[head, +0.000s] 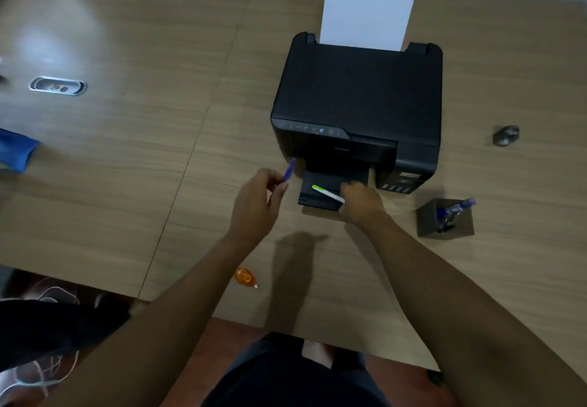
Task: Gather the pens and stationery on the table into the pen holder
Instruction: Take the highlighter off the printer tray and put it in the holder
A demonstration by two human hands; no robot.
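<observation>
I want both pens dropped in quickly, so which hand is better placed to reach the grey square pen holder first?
Right. The right hand, gripping the white pen with the green end, sits nearer the grey square pen holder on that side. The left hand, holding the purple pen, would likely have to cross over.

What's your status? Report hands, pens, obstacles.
Left hand holds purple pen. Right hand grips green-white pen on printer tray. Pen holder unobstructed.

Purple pen [289, 170]; black printer [359, 89]; orange tape [245, 277].
</observation>
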